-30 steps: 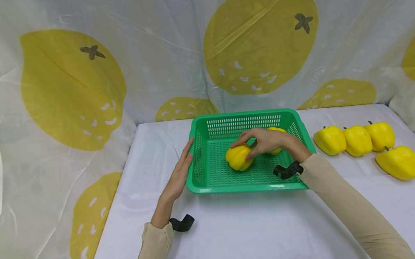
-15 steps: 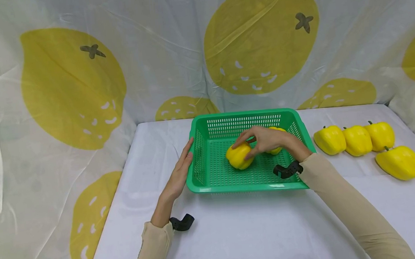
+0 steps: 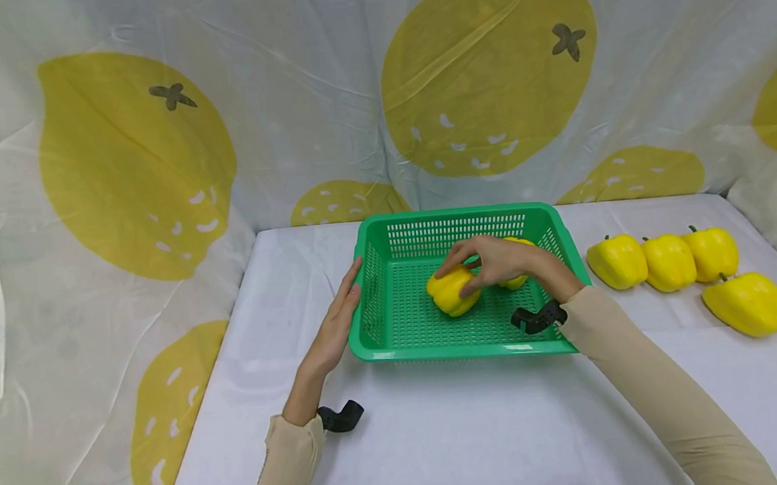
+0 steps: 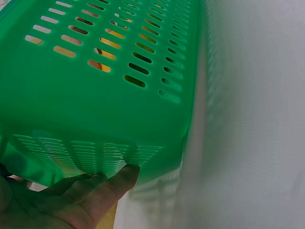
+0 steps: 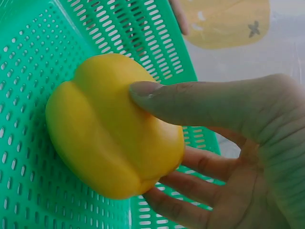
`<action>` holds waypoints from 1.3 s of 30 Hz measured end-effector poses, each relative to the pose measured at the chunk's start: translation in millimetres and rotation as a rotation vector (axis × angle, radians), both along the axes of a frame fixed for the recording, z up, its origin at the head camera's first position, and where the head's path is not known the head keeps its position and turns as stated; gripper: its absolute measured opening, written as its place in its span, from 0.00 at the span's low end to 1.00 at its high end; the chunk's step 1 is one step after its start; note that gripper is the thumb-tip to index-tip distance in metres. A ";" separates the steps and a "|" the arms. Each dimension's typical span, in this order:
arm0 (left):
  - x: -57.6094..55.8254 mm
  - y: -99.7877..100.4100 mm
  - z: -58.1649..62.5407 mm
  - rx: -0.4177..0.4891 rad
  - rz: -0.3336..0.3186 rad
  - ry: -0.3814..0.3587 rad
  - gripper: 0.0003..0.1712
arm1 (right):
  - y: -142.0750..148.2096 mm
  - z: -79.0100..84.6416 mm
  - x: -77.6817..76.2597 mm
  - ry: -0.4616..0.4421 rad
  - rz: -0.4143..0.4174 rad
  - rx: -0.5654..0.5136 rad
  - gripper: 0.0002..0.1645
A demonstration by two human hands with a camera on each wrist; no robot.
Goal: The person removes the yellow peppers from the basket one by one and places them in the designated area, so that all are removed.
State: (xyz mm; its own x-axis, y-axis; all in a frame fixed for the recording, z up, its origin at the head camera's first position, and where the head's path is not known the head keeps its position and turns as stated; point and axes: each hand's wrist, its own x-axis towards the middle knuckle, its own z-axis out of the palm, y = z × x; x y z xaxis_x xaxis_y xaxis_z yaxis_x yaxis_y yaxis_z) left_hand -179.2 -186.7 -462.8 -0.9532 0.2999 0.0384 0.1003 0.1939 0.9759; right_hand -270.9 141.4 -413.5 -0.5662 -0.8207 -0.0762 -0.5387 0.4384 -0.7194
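Note:
In the middle of a green plastic basket (image 3: 426,356), my right hand (image 3: 497,260) grips a yellow bell pepper (image 3: 453,294). The right wrist view shows the thumb across the side of this pepper (image 5: 105,129) and the other fingers on its far side. Behind the right hand, a second yellow bell pepper (image 3: 518,280) lies in the basket, partly hidden by the hand. My left hand (image 3: 332,332) rests with straight fingers against the basket's left outer side. From the left wrist, its fingertips touch the slotted wall (image 4: 86,114).
Right of the basket, three yellow bell peppers (image 3: 670,264) lie side by side on the white cloth-covered table (image 3: 475,435). One more pepper (image 3: 749,306) lies nearer, at the far right. A lemon-print cloth (image 3: 321,110) hangs behind the table.
The gripped bell pepper has shifted slightly to the right and away from me within the basket. My left hand and the basket stay almost where they were.

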 end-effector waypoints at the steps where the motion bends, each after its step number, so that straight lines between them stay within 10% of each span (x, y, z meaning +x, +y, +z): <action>1: 0.2 0.0 0.1 0.000 0.001 -0.001 0.31 | 0.0 0.1 0.1 0.005 0.003 0.005 0.25; 39: 1.7 1.0 1.5 -0.019 0.011 -0.003 0.31 | -1.9 -1.4 2.2 -0.081 -0.026 0.041 0.24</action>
State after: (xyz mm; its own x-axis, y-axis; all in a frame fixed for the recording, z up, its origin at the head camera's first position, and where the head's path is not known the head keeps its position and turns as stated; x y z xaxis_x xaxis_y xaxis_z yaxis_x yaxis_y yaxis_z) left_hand -177.5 -185.7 -461.4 -0.9566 0.2898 0.0303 0.0954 0.2131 0.9724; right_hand -268.7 139.6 -414.9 -0.5778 -0.8013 -0.1553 -0.4680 0.4812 -0.7412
